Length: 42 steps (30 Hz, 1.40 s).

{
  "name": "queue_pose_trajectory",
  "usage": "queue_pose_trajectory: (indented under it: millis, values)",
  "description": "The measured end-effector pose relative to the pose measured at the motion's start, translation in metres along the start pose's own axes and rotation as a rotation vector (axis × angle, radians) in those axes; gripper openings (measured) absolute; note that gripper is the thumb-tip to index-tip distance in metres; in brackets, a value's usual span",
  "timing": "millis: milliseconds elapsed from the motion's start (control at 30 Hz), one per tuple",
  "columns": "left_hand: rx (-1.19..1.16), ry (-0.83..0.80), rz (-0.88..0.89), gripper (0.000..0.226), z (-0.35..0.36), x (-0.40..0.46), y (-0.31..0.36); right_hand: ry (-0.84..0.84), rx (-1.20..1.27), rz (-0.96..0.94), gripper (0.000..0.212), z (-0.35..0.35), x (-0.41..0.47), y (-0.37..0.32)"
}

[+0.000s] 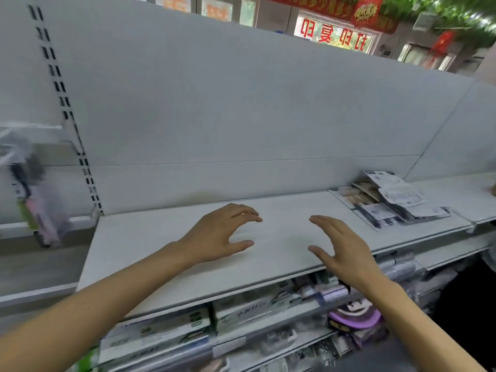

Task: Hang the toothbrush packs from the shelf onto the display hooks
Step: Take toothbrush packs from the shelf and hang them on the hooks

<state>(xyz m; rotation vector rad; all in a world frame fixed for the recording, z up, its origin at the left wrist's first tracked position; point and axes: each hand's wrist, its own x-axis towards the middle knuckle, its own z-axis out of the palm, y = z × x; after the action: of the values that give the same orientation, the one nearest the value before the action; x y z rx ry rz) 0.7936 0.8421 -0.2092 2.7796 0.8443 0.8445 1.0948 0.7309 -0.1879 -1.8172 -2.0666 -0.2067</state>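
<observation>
A loose pile of flat toothbrush packs (390,202) lies on the white shelf (166,251) at its right end, against the back panel. At the far left, blurred toothbrush packs (35,200) hang in clear wrap from a display hook (32,127). My left hand (222,234) hovers over the middle of the shelf, fingers spread and relaxed, holding nothing. My right hand (346,253) hovers beside it near the shelf's front edge, also spread and empty. Both hands are well left of the pile.
A slotted upright (67,114) runs down the grey back panel at the left. Below the shelf, lower shelves hold boxed goods (161,331) and a purple item (354,315). A second shelf section continues at the right.
</observation>
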Motion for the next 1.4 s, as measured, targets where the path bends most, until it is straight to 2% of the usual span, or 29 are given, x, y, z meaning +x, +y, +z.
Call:
queue_pose_trajectory:
  millis: [267,400,633,767,867,933,1100,1233,1300,1400]
  values:
    - [-0.030,-0.011,-0.125,0.045,0.116,0.148,0.043,0.015,-0.048,0.078,0.058,-0.005,0.050,0.203]
    - [-0.042,-0.043,-0.156,0.045,0.172,0.227,0.066,0.022,-0.104,0.114,0.065,-0.011,0.068,0.295]
    - [-0.104,-0.031,-0.242,0.050,0.248,0.341,0.098,-0.047,-0.131,0.150,0.074,-0.001,0.081,0.396]
    - [-0.184,-0.029,-0.283,0.065,0.274,0.380,0.111,-0.036,-0.161,0.046,0.078,0.006,0.083,0.409]
    - [-0.227,-0.048,-0.254,0.081,0.281,0.397,0.121,0.029,-0.214,-0.092,0.086,0.007,0.083,0.410]
    - [-0.266,-0.052,-0.221,0.084,0.282,0.401,0.125,0.088,-0.189,-0.147,0.085,0.001,0.083,0.411]
    - [-0.384,0.093,-0.139,0.057,0.273,0.403,0.138,0.186,-0.082,-0.253,0.088,-0.017,0.087,0.403]
    - [-0.263,0.181,-0.070,0.036,0.262,0.397,0.138,0.127,0.010,-0.342,0.096,-0.017,0.088,0.391]
    - [-0.281,0.245,-0.057,0.035,0.257,0.388,0.134,0.083,0.042,-0.305,0.100,-0.017,0.088,0.382]
    - [-0.335,0.375,-0.111,0.029,0.243,0.371,0.129,0.031,-0.043,-0.172,0.099,-0.015,0.089,0.370]
